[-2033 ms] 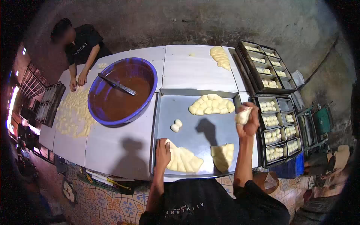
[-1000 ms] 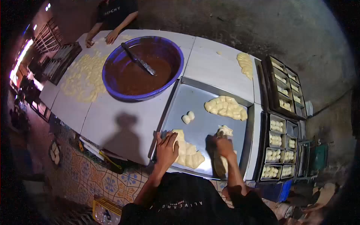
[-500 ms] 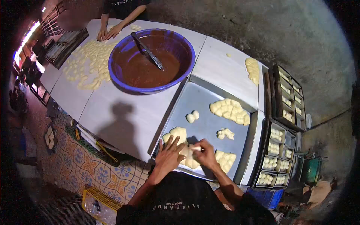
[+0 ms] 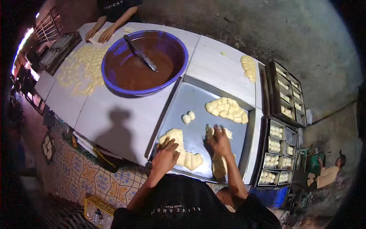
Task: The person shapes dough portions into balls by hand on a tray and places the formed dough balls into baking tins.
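Observation:
My left hand rests with bent, spread fingers on the left part of a pale dough piece near the front of the metal tray. Farther right, my right hand reaches over a small dough clump, its fingers partly over it; whether it grips any dough is hidden. Under my right forearm lies another dough slab. A small pair of dough balls sits at the tray's middle left, and a larger lumpy dough slab lies toward the back right.
A blue basin of brown filling holds a long dark utensil. Many dough pieces lie at the table's far left, near a co-worker's hands. Divided tins of dough stand right of the tray. Another person is at far right.
My right hand has left the front dough piece and moved right and back to the small clump. My left hand stays on the dough. The camera view has shifted slightly.

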